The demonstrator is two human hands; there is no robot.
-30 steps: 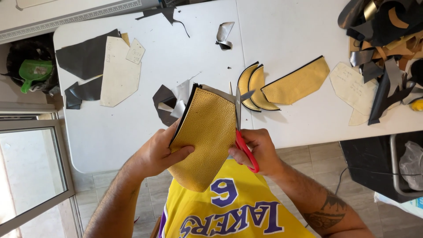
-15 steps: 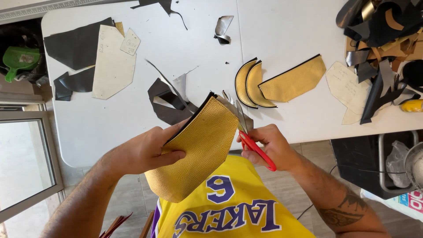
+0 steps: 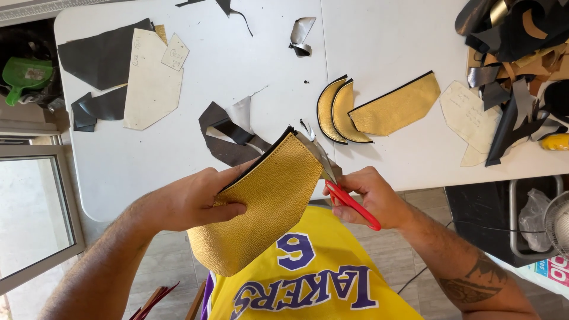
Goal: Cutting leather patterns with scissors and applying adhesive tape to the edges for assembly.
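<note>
My left hand (image 3: 192,201) grips a large piece of gold textured leather (image 3: 261,213) with a black backing, held in the air just in front of the white table (image 3: 267,77). My right hand (image 3: 370,195) holds red-handled scissors (image 3: 341,189) whose blades (image 3: 317,154) sit along the piece's upper right edge. On the table beyond lie two gold crescent pieces (image 3: 338,109) and a longer gold cut piece (image 3: 394,109).
Black leather scraps (image 3: 228,133) lie near the table's front. A cream pattern sheet (image 3: 151,83) and black leather (image 3: 98,50) sit at the left. A heap of dark and tan offcuts (image 3: 521,47) fills the right corner, with paper templates (image 3: 471,115) beside it.
The gold piece has turned and swung lower to the left in my left hand. The scissors have stayed along its upper right edge, and my hands have shifted slightly toward me.
</note>
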